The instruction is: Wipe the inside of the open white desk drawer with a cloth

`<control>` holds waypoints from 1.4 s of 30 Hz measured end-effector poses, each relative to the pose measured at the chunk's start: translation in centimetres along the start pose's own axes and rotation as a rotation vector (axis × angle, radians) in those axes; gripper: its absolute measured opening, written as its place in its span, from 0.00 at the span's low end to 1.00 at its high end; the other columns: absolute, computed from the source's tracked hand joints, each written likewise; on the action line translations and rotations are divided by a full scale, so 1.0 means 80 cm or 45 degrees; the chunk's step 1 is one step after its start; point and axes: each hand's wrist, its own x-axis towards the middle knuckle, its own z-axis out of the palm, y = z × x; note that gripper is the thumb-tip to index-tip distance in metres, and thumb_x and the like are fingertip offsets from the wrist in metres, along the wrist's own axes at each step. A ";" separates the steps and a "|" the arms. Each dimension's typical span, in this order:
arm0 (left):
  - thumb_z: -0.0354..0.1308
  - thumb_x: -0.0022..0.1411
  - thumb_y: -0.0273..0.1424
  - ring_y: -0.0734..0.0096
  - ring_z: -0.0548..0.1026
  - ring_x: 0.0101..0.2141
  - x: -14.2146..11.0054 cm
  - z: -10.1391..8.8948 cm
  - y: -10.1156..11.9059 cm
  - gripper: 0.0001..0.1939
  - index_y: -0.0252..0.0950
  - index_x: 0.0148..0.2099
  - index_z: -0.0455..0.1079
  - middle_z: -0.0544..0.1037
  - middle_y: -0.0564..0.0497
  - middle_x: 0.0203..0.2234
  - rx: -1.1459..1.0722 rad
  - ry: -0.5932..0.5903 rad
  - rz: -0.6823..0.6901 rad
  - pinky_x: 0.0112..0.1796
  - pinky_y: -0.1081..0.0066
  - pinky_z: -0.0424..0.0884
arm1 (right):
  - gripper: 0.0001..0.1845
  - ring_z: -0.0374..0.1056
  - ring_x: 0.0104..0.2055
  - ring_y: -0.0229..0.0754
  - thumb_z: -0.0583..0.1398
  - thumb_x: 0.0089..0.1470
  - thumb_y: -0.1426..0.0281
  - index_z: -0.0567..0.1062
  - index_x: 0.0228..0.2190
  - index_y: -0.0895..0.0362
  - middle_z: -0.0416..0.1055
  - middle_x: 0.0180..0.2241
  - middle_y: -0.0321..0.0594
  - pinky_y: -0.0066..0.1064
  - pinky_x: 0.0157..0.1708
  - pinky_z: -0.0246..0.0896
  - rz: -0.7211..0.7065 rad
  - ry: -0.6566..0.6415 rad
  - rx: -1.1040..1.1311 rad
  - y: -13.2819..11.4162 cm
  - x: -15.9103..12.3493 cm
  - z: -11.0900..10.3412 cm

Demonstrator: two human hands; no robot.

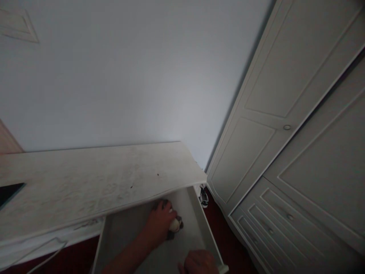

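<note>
A pulled-out white drawer (189, 194) juts from beneath the desk top. Inside it, my left hand (164, 222) is closed around a small cream-and-dark bundle (175, 225) whose exact kind I cannot make out. The fingers cover much of the bundle, and a dark part shows below it. My right hand (201, 262) is at the drawer's front right, cut off by the bottom of the view. Its fingers are curled, and whatever is in them is hidden.
The white desk top (99, 179) is marked and stained, with a dark flat item (10, 192) at its left. A wardrobe (256, 152) stands close on the right. Shoes (203, 197) lie on the red floor beside the drawer. A pale cable (42, 253) hangs lower left.
</note>
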 end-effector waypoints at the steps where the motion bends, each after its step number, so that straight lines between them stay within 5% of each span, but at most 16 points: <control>1: 0.63 0.58 0.25 0.38 0.64 0.64 0.014 0.000 0.013 0.26 0.45 0.58 0.72 0.67 0.41 0.65 -0.014 0.027 0.051 0.50 0.47 0.75 | 0.17 0.62 0.17 0.33 0.57 0.67 0.70 0.64 0.24 0.53 0.66 0.17 0.29 0.31 0.23 0.47 0.030 -0.003 0.013 -0.002 0.003 -0.003; 8: 0.65 0.62 0.34 0.35 0.65 0.61 0.062 0.014 0.084 0.18 0.38 0.53 0.75 0.71 0.38 0.58 0.023 0.114 0.491 0.50 0.42 0.74 | 0.13 0.65 0.20 0.35 0.54 0.64 0.74 0.63 0.26 0.53 0.67 0.20 0.30 0.33 0.25 0.48 0.135 -0.105 0.082 -0.010 0.015 -0.021; 12: 0.51 0.74 0.36 0.41 0.65 0.62 0.032 0.043 0.087 0.14 0.41 0.52 0.76 0.73 0.41 0.58 -0.030 0.014 0.640 0.54 0.43 0.71 | 0.12 0.67 0.21 0.35 0.55 0.63 0.74 0.65 0.27 0.53 0.69 0.22 0.31 0.33 0.26 0.50 0.152 -0.131 0.098 -0.010 0.013 -0.024; 14: 0.51 0.74 0.39 0.41 0.64 0.64 0.003 0.052 0.078 0.16 0.42 0.55 0.76 0.73 0.41 0.59 -0.106 -0.081 0.626 0.57 0.42 0.69 | 0.11 0.67 0.22 0.35 0.55 0.63 0.74 0.65 0.28 0.53 0.70 0.22 0.31 0.32 0.26 0.51 0.147 -0.156 0.133 -0.010 0.012 -0.024; 18: 0.66 0.62 0.41 0.35 0.62 0.66 -0.071 0.047 0.042 0.24 0.41 0.59 0.76 0.70 0.38 0.64 -0.150 -0.276 0.263 0.60 0.37 0.66 | 0.12 0.66 0.21 0.35 0.55 0.63 0.75 0.65 0.27 0.53 0.68 0.21 0.30 0.32 0.26 0.50 0.116 -0.130 0.144 -0.010 0.013 -0.025; 21: 0.57 0.66 0.27 0.36 0.63 0.67 -0.118 0.031 0.002 0.21 0.44 0.59 0.77 0.69 0.39 0.66 0.002 -0.311 -0.072 0.57 0.35 0.69 | 0.13 0.64 0.20 0.35 0.56 0.63 0.75 0.64 0.26 0.52 0.66 0.20 0.30 0.33 0.25 0.48 0.099 -0.108 0.133 -0.009 0.014 -0.026; 25: 0.51 0.59 0.15 0.38 0.62 0.67 -0.142 0.007 -0.054 0.36 0.49 0.66 0.71 0.64 0.41 0.70 0.154 -0.285 -0.399 0.50 0.44 0.77 | 0.14 0.63 0.19 0.34 0.56 0.64 0.74 0.64 0.26 0.52 0.65 0.20 0.30 0.33 0.25 0.48 0.088 -0.113 0.122 -0.009 0.015 -0.025; 29: 0.51 0.57 0.15 0.40 0.65 0.65 -0.118 -0.013 -0.081 0.40 0.49 0.68 0.68 0.64 0.41 0.70 0.136 -0.231 -0.402 0.50 0.50 0.77 | 0.16 0.61 0.19 0.36 0.54 0.67 0.72 0.63 0.26 0.52 0.64 0.19 0.31 0.34 0.26 0.47 0.129 -0.069 0.129 -0.012 0.009 -0.019; 32: 0.51 0.60 0.18 0.44 0.69 0.61 -0.078 -0.025 -0.073 0.34 0.47 0.66 0.69 0.66 0.42 0.68 0.078 -0.163 -0.308 0.50 0.50 0.77 | 0.16 0.62 0.20 0.36 0.54 0.67 0.72 0.64 0.25 0.52 0.64 0.19 0.32 0.34 0.27 0.48 0.165 -0.046 0.136 -0.014 0.002 -0.011; 36: 0.54 0.61 0.22 0.49 0.74 0.55 -0.017 -0.028 -0.030 0.27 0.43 0.62 0.71 0.71 0.41 0.62 0.002 -0.047 -0.149 0.48 0.54 0.77 | 0.16 0.61 0.19 0.35 0.55 0.67 0.72 0.64 0.25 0.53 0.64 0.19 0.31 0.33 0.26 0.47 0.167 -0.031 0.119 -0.013 -0.001 -0.007; 42: 0.64 0.59 0.31 0.38 0.66 0.61 0.035 0.004 0.051 0.21 0.39 0.55 0.73 0.72 0.39 0.58 -0.031 0.030 0.397 0.50 0.47 0.76 | 0.16 0.63 0.19 0.35 0.52 0.67 0.75 0.64 0.25 0.53 0.65 0.19 0.31 0.33 0.24 0.47 0.139 -0.033 0.062 -0.008 0.009 -0.015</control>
